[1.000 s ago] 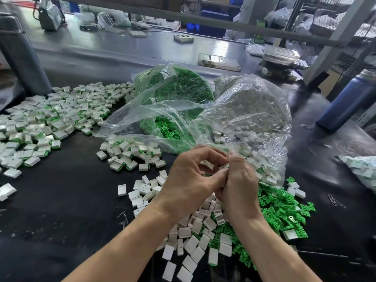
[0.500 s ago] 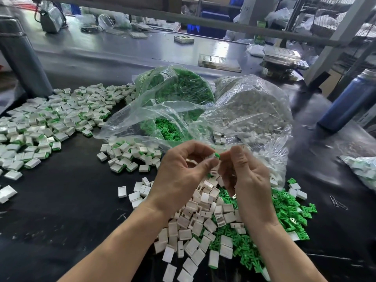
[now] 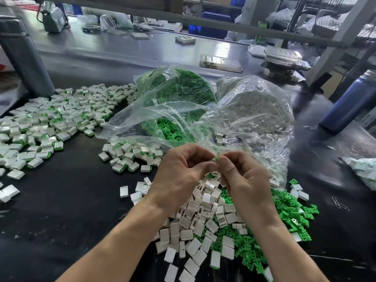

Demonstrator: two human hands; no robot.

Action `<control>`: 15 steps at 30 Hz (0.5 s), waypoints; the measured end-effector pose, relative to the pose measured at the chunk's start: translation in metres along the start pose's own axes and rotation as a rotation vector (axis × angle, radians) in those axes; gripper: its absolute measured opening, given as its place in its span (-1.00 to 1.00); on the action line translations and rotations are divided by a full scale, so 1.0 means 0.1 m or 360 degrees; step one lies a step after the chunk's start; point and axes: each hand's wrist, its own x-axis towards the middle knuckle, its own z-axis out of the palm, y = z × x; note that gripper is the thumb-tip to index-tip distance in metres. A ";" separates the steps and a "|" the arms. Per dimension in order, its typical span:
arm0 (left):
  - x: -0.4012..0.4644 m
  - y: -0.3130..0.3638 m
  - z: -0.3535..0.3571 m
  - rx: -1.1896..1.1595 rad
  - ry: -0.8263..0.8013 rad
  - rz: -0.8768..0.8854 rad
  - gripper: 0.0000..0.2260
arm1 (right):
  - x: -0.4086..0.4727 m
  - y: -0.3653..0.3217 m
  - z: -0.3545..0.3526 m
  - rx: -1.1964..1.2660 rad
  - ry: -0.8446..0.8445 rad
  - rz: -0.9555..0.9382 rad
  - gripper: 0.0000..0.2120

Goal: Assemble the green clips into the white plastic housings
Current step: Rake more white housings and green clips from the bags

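My left hand [image 3: 179, 176] and my right hand [image 3: 244, 180] meet fingertip to fingertip above the black table. Between them sits a small green clip [image 3: 216, 158], pinched together with a white part that the fingers mostly hide. Under the hands lies a heap of loose white housings [image 3: 195, 226]. Loose green clips [image 3: 289, 212] are spread to the right of it. Housings with green clips in them form a small group [image 3: 130, 155] and a large spread [image 3: 50, 123] at the left.
Two clear plastic bags stand behind the hands, one with green clips [image 3: 179, 92], one with white housings [image 3: 254, 106]. A blue bottle [image 3: 354, 100] is at the right, a grey post [image 3: 22, 53] at the far left, paper clips [image 3: 339, 204] near the right edge.
My hands drew slightly apart half a second ago, showing a green clip in the left fingers. Now the fingertips are together again around the clip.
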 end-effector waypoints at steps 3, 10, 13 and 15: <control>0.01 -0.01 -0.11 0.0161 0.0061 -0.0044 -0.92 | 0.03 0.03 -0.06 -0.0052 0.0027 0.0060 -0.90; 0.09 -0.10 -0.55 0.0964 0.0493 -0.0305 -0.91 | 0.09 0.07 -0.32 -0.0589 -0.0010 0.0104 -0.81; 0.11 -0.10 -0.69 0.1163 0.0645 -0.0333 -0.97 | 0.10 0.07 -0.36 -0.0655 0.0014 0.0146 -0.82; 0.13 -0.09 -0.74 0.1256 0.0730 -0.0322 -0.96 | 0.10 0.07 -0.39 -0.0688 0.0048 0.0178 -0.80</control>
